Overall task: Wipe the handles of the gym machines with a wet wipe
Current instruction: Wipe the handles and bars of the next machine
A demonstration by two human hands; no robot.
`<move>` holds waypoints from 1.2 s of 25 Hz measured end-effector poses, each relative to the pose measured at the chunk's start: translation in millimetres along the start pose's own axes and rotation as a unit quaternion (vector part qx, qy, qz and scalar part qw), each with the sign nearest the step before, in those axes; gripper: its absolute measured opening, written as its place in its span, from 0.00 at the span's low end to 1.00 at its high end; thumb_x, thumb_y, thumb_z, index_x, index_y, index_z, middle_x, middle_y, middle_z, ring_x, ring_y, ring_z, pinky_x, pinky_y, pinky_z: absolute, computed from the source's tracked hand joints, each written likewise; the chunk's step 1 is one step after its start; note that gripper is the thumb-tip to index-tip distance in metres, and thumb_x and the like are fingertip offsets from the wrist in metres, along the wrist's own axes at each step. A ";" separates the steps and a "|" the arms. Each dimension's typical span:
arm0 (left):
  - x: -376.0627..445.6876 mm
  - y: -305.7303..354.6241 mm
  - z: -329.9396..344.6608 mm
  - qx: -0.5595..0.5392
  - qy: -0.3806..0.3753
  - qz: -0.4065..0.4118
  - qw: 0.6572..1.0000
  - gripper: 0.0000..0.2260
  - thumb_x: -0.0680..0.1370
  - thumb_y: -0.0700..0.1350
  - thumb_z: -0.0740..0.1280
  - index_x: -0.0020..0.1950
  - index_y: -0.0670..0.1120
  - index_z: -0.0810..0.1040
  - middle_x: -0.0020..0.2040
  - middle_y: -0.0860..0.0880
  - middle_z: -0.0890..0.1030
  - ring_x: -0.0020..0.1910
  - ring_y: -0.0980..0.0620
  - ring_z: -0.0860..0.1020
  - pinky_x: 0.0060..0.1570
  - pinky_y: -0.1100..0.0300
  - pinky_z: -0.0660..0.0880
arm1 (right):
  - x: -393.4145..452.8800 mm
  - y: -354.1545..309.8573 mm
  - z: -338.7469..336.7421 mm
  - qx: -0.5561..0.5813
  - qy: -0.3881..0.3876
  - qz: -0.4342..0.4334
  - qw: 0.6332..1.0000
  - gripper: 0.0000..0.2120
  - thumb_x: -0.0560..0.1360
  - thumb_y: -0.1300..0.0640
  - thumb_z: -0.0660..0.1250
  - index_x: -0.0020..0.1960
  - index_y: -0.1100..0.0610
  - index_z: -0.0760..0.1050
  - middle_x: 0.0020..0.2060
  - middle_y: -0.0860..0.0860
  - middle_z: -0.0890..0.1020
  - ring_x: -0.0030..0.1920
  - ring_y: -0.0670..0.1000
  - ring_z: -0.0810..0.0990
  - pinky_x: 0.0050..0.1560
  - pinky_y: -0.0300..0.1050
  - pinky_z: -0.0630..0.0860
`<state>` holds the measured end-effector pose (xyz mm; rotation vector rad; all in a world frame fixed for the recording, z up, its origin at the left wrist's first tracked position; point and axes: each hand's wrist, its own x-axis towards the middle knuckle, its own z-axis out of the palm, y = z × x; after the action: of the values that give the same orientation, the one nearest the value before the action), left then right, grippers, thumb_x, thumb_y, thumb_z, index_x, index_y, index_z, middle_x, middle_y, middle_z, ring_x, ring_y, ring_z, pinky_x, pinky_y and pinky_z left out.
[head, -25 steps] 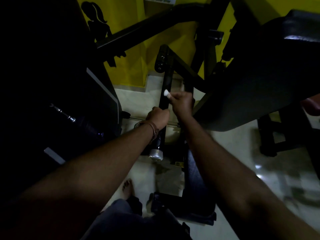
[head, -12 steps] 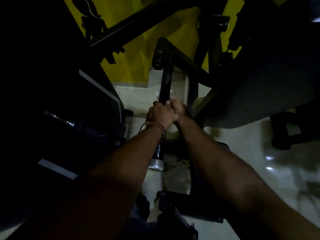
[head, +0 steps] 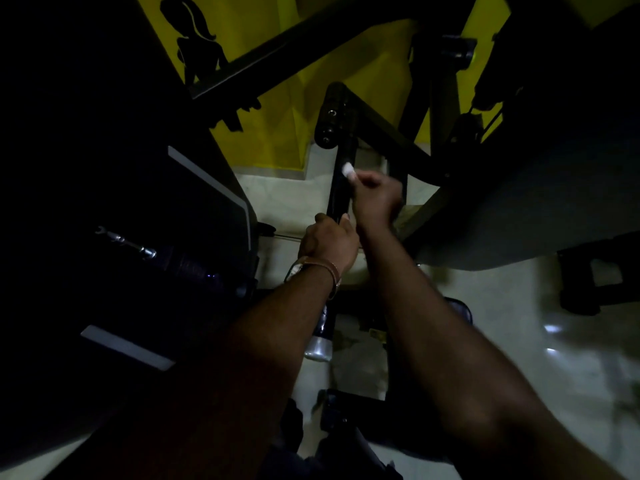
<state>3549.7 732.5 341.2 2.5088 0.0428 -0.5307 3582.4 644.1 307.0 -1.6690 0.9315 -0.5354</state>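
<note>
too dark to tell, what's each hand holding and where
Left hand grips the black machine handle bar at its lower part; right hand pinches a small white wipe against it higher up.

Below us we see a pale, glossy tiled floor (head: 519, 341) with small bright reflections of light on its right part. Black metal machine frames (head: 360, 407) stand directly on it, with a dark square-footed stand (head: 585, 289) at the right. We see the floor meet a yellow painted wall (head: 277, 133) at the far edge.
</note>
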 end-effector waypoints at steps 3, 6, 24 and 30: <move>-1.9 0.9 -0.8 0.001 0.006 0.000 1.000 0.21 0.82 0.56 0.56 0.62 0.39 0.71 0.60 0.38 0.77 0.57 0.37 0.77 0.50 0.51 0.72 | 28.6 -32.4 4.8 -0.184 -0.049 -0.107 0.976 0.07 0.70 0.47 0.76 0.44 0.50 0.85 0.43 0.47 0.86 0.44 0.46 0.83 0.44 0.43 0.80; -3.1 0.5 -2.1 -0.002 -0.004 -0.002 1.000 0.20 0.81 0.55 0.57 0.61 0.40 0.71 0.59 0.39 0.78 0.56 0.38 0.77 0.47 0.53 0.71 | 23.8 -33.6 -11.1 -0.259 -0.170 -0.143 0.940 0.09 0.70 0.45 0.75 0.42 0.51 0.84 0.39 0.49 0.85 0.40 0.47 0.82 0.40 0.43 0.78; 2.0 0.8 2.7 0.019 0.013 0.002 1.000 0.21 0.81 0.58 0.55 0.59 0.41 0.73 0.56 0.40 0.79 0.53 0.39 0.79 0.43 0.54 0.72 | 40.6 -24.0 19.4 -0.120 0.011 -0.155 0.980 0.01 0.67 0.61 0.76 0.38 0.56 0.86 0.37 0.51 0.86 0.39 0.49 0.82 0.41 0.47 0.80; 3.8 -0.8 3.6 0.027 0.010 0.005 1.000 0.22 0.81 0.59 0.55 0.59 0.41 0.73 0.56 0.40 0.78 0.52 0.40 0.78 0.41 0.55 0.71 | 22.6 -3.0 9.5 0.095 -0.004 0.065 0.993 0.10 0.71 0.49 0.76 0.46 0.55 0.86 0.39 0.46 0.86 0.38 0.41 0.83 0.41 0.37 0.79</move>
<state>3551.7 730.9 336.6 2.5649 0.0252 -0.5091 3603.7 631.9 304.4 -1.4282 0.9450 -0.5126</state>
